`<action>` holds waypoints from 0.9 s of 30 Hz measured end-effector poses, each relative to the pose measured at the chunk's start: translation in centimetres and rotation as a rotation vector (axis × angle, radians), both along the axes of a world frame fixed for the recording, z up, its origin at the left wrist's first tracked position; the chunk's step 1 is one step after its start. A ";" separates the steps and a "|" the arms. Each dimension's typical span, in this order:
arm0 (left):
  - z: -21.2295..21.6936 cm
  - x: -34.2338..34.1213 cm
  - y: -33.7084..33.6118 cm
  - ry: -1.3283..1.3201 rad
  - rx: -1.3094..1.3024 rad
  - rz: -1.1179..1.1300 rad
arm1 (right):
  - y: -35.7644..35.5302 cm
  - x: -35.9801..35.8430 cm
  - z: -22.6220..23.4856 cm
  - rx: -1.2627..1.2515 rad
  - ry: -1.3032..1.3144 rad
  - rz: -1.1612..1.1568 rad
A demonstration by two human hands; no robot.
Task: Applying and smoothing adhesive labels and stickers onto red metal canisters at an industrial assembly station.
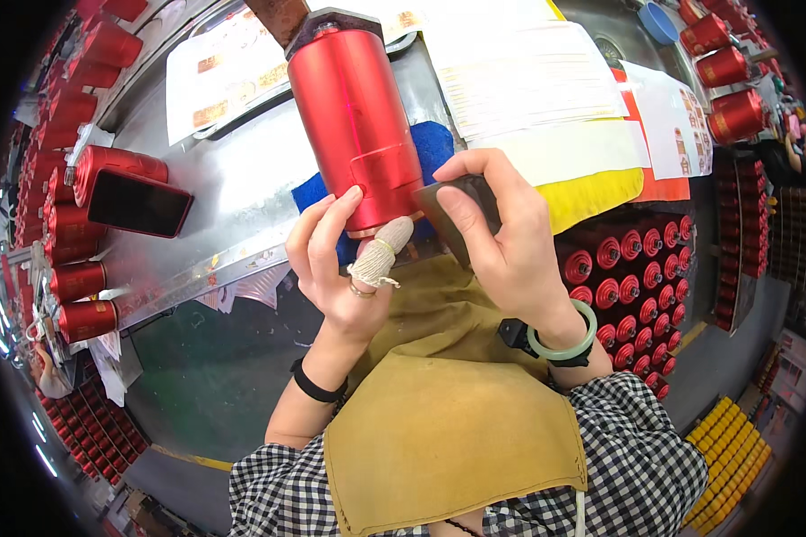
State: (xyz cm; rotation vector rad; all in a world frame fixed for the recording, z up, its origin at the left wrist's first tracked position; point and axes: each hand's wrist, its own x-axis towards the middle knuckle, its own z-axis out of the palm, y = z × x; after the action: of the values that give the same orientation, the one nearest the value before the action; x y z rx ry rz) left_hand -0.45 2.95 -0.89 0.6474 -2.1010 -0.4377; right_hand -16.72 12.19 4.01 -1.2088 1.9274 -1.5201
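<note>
- Head view: red metal cylinder (pixel 354 116), glossy, lying at a slight slant on a metal worktable (pixel 233 174), its near end over a blue cloth (pixel 433 148) and pointing toward the person. A faint rectangular outline shows on its side near that end; a dark angular block (pixel 358 20) stands at its far end.
- Left hand (pixel 342 282): partly open, fingers loosely curved, two fingertips resting on the cylinder's near end. One digit wears a pale knitted cover (pixel 378 259) and lies alongside the end's rim. Whether this hand bears any weight cannot be told.
- Right hand (pixel 510 233): closed in a pinch, thumb and curled fingers gripping a dark flat pad (pixel 461 215) just beside the cylinder's near end, on its right. Whether pad and cylinder touch is unclear.
- On the left wrist, a black band (pixel 318 383); on the right, a green bangle (pixel 569 345).
- Person wears a tan apron (pixel 457 438) and black-and-white checked sleeves (pixel 640 430).
- Left on the table, a dark-screened phone (pixel 140 203) in front of another red canister; right, white papers (pixel 533 80) and a yellow sheet (pixel 597 199).
- Below these, rows of red canisters (pixel 630 287).
</note>
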 end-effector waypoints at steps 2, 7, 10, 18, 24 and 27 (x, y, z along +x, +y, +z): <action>0.9 -0.6 -0.2 -0.030 -0.088 -0.006 | 0.0 -0.2 -0.3 -0.021 0.040 -0.021; 1.0 -1.8 1.0 0.029 0.039 0.137 | -0.3 -0.3 0.3 -0.102 0.037 -0.113; -0.2 0.4 -0.2 -0.052 -0.119 -0.007 | 0.3 -0.8 0.1 -0.181 0.136 -0.139; 0.9 -0.7 -1.5 0.031 -0.026 -0.048 | 0.4 -0.5 -0.3 -0.312 0.611 0.155; 0.1 -1.7 -2.1 -0.042 -0.071 -0.045 | 0.9 -0.5 -0.8 -0.310 0.616 0.174; -0.2 -1.0 -1.6 0.036 0.191 -0.055 | 0.9 -1.1 -0.7 -0.328 0.598 0.203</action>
State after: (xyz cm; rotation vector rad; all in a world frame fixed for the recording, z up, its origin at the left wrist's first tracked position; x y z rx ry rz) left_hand -1.46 1.39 -1.10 0.6863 -2.0622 -0.6826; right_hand -17.79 13.14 3.28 -2.1311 1.8409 -1.5179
